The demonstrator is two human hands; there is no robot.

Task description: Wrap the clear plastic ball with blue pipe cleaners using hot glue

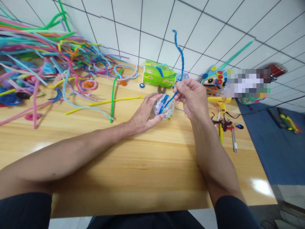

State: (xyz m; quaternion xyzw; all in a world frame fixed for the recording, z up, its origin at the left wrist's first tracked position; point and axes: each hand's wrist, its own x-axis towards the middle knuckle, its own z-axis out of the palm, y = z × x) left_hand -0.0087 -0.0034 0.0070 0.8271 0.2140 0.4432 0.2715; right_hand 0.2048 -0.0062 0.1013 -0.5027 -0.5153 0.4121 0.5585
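Note:
My right hand (193, 97) pinches a wavy blue pipe cleaner (182, 60) between thumb and fingers. Its long free end rises above the hand, while its lower end runs down to a clear, rounded, crinkled-looking object (168, 112). Blue, pink and white pieces show in that object; its exact kind I cannot make out. My left hand (144, 115) is curled round its left side, thumb in front and fingers behind, holding it over the table. Just behind it lies what looks like the dark jaws of pliers (162, 90).
A big heap of coloured pipe cleaners (59, 47) covers the table's back left. Loose green (113, 95) and yellow (102, 104) ones lie nearer. A green packet (157, 76) stands by the tiled wall. Right are a yellow glue gun (222, 101), its cord, and a slim cutter-like tool (234, 141).

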